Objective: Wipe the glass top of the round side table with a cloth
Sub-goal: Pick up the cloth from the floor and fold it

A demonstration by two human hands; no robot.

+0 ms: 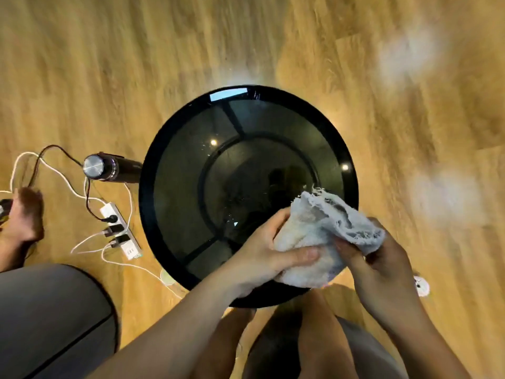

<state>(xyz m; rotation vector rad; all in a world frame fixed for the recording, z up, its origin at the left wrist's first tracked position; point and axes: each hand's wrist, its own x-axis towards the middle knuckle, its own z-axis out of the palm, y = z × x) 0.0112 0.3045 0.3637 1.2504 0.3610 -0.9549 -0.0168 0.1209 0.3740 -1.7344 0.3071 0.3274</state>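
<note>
- While the left hand grips the white cloth over the near edge of the round glass table,
- the right hand pinches its frayed end.

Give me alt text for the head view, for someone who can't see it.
The left hand and right hand hold a white cloth over the near edge of a round glass table. A flask and power strip sit on the floor beside it.

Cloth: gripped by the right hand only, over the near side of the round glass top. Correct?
No. The head view shows both the left hand and the right hand gripping the cloth, over the near side of the glass top.
</note>
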